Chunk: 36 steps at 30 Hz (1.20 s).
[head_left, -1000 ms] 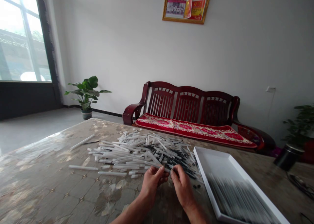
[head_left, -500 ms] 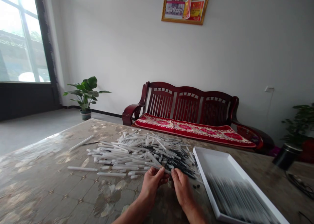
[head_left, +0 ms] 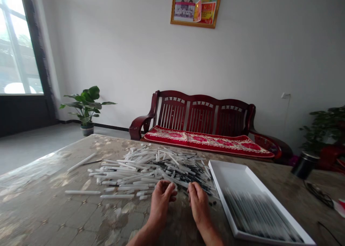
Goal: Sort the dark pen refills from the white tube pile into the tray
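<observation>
A heap of white pen barrels (head_left: 126, 176) mixed with thin dark pen parts (head_left: 188, 170) spreads over the table in front of my hands. At the heap's near edge, my left hand (head_left: 161, 201) is closed with thumb and fingertips together; a small pale bit shows by the fingertips, too unclear to name. My right hand (head_left: 199, 204) is closed in a pinch a short gap to its right, and what it holds is hidden. Beside my right hand, a shallow white box (head_left: 229, 206) contains a row of pens (head_left: 261, 213) with dark cores, blurred.
The patterned table (head_left: 88, 224) bears a few loose barrels (head_left: 82, 192) on the left. Small black bits (head_left: 212, 203) lie near the box. A black canister (head_left: 305, 165) and a cable (head_left: 319, 195) are at right. Behind stands a wooden bench (head_left: 205, 113) with a red cover.
My hands have moved apart from nearly touching around a small pale piece, leaving a gap between them. The whole view has shifted slightly as my head turned right.
</observation>
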### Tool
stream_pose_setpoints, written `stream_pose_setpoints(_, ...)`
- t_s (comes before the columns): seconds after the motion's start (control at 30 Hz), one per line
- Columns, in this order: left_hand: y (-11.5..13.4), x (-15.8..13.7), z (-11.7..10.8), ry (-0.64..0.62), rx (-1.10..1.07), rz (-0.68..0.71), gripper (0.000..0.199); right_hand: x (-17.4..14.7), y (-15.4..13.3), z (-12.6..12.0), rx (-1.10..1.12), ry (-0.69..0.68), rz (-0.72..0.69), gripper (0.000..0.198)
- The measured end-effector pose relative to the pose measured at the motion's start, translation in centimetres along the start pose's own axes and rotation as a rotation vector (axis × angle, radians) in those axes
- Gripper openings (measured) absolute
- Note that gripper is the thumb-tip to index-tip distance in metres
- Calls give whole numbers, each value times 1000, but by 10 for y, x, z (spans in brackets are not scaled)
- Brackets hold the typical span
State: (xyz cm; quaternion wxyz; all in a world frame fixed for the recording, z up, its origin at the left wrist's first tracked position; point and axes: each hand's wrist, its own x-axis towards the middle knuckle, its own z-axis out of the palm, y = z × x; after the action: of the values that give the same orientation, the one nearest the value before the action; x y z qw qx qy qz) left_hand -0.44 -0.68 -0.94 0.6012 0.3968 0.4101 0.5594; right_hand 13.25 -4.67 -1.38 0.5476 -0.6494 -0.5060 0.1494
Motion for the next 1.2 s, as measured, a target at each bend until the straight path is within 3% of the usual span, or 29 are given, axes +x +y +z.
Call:
stream_pose_setpoints(0.1,5,6,-8,136,229,281,29,2,2,-5,-23,77,2,49)
stream_pose_setpoints(0.17,9,6,-11,150,420,429,21,1,0,-7,-25,66,-36,49)
stream_pose_setpoints(0.3,13,1,-13,26,769,522,25,-7,-8,-6,14,-2,-147,47)
stream_pose_setpoints(0.4,12,1,-14,-34,833,539,17,-10,-10,-4,66,-42,-152,44)
stream_pose_setpoints(0.53,10,9,-15,19,703,510,9,-2,0,-7,61,-57,-122,40)
stream_pose_setpoints(0.67,5,15,-12,54,414,355,32,12,15,-10,-301,53,-277,21)
stream_pose_setpoints(0.77,1,17,-8,45,157,160,48,18,18,-5,-549,26,-389,34)
stream_pose_setpoints(0.9,-2,18,-5,67,-119,5,53,18,10,2,-750,-1,-438,39)
stream_pose_setpoints(1.07,-1,16,-4,85,-310,-86,46,17,6,4,-844,-35,-425,25)
stream_pose_setpoints(1.2,0,16,-3,80,-380,-134,38,18,13,3,-779,27,-437,21)
